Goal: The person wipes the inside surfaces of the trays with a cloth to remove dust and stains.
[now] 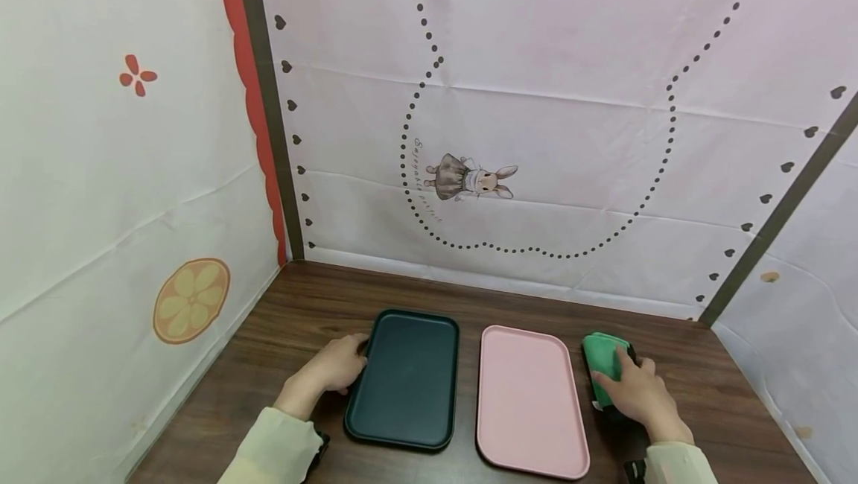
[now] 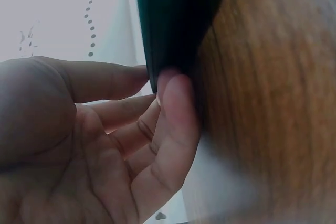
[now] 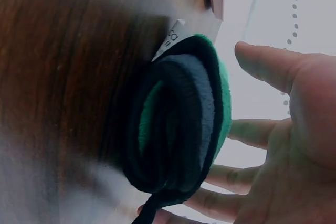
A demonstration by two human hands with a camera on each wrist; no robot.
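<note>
Now | left hand (image 1: 333, 365) pinches the left rim of the dark teal tray (image 1: 405, 380), lower centre of the head frame | right hand (image 1: 638, 393) spread wide, fingers touching the rolled green cloth (image 1: 599, 354) with black edging, lower right | pink tray (image 1: 529, 402) lies between them on the wood-grain tabletop (image 1: 322, 287)
</note>
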